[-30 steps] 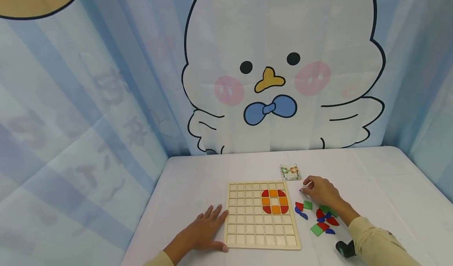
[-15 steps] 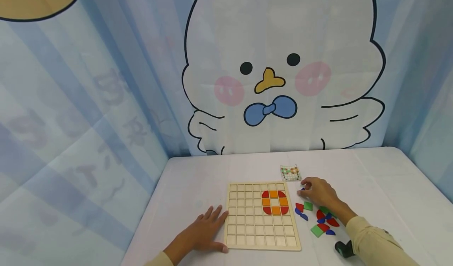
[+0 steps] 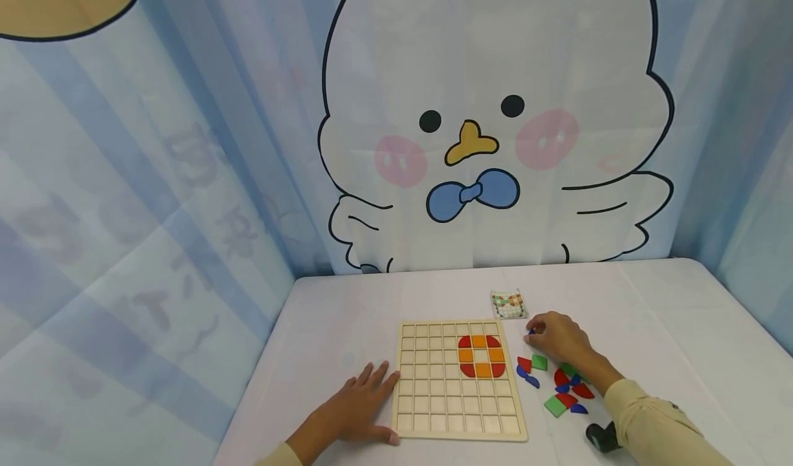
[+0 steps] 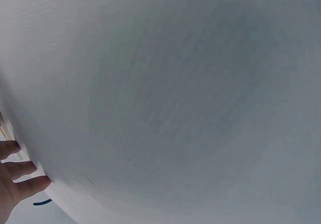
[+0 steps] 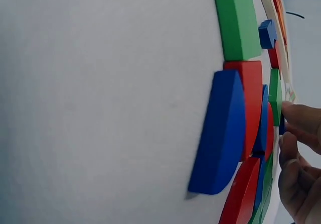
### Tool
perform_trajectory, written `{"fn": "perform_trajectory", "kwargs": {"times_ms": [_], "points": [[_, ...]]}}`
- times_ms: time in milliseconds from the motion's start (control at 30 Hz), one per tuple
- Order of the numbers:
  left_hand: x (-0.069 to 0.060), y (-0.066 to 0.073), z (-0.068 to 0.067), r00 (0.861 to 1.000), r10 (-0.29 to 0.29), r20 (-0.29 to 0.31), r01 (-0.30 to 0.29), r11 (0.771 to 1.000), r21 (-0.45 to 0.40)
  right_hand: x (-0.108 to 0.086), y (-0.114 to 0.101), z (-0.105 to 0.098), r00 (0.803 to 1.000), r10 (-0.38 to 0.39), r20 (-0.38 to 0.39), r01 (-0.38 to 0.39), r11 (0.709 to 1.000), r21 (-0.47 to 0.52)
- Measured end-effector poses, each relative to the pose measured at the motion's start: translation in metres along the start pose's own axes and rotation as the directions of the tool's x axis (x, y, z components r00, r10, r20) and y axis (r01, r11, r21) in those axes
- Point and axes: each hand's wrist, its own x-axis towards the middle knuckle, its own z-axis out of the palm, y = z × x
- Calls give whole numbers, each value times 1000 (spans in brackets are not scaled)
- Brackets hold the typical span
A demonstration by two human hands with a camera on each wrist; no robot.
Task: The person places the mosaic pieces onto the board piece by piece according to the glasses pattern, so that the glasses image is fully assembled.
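Note:
A wooden grid board lies on the white table, with red corner pieces and orange squares forming a ring in its upper right part. My left hand lies flat with fingers spread, thumb and fingertips at the board's left edge; several of its fingers show straight in the left wrist view. To the right of the board, my right hand pinches a small blue piece between thumb and fingers. In the right wrist view that hand is partly cut off, with the blue piece mostly hidden.
Loose green, red and blue pieces lie right of the board. A small pattern card sits beyond its top right corner. A dark object is beside the right sleeve. A printed curtain stands behind the table.
The blue piece shows more clearly between my right fingers, which have shifted only slightly. My left hand and the board pieces have stayed in place.

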Motion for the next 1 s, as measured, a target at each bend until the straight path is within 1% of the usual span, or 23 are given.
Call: {"fn": "perform_trajectory", "kwargs": {"times_ms": [233, 500, 733, 1000], "points": [[0, -1, 0, 1000, 2, -5, -2, 1000, 9, -1, -1, -5, 999, 9, 48, -11, 999, 43], [0, -1, 2, 1000, 11, -3, -11, 1000, 6, 2, 4, -6, 995, -3, 98, -2, 999, 45], [0, -1, 1, 1000, 6, 2, -7, 1000, 12, 4, 11, -3, 994, -66, 91, 61, 996, 63], [0, 1, 1, 1000, 1, -1, -1, 999, 38, -1, 11, -2, 990, -116, 80, 108, 989, 97]]}}
